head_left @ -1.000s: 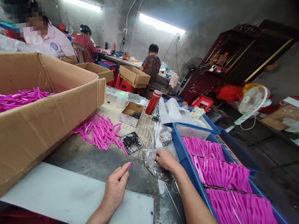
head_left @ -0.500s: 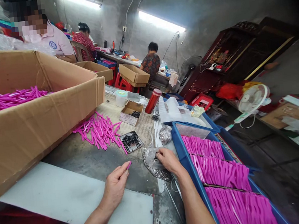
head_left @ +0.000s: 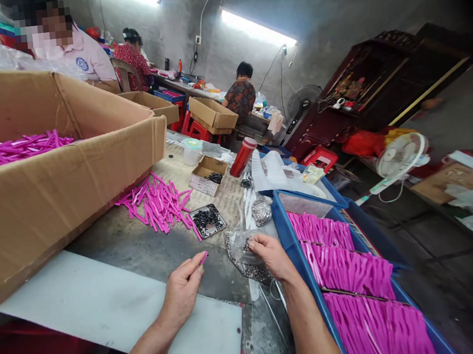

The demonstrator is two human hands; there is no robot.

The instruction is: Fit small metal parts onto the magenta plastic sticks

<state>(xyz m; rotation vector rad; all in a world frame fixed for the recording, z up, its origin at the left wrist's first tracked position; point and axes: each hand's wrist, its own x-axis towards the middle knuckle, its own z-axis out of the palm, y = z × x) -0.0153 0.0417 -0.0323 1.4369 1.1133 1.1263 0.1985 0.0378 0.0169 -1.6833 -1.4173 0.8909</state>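
Observation:
My left hand (head_left: 183, 289) is closed in a pinch on a magenta plastic piece (head_left: 204, 257), whose end pokes out past the fingertips; the rest is hidden in the hand. The fingers of my right hand (head_left: 271, 255) are pinched together at a clear plastic bag (head_left: 239, 243) that lies over many small silvery metal parts (head_left: 246, 267). What sits between those fingertips is too small to make out. Beyond the hands are a square tray (head_left: 224, 228) of small black parts and a loose heap of magenta pieces (head_left: 157, 205).
A large cardboard box (head_left: 92, 172) stands at left, with more magenta pieces inside. At right, a blue crate (head_left: 287, 233) holds rows of magenta pieces. Tweezers (head_left: 272, 314), a red flask (head_left: 243, 158) and a small box (head_left: 204, 185) are on the table. Several people sit farther back.
Both hands keep nearly the same places. My right fingers have shifted very slightly at the bag, and the view has tilted a little. The left hand still pinches the magenta piece.

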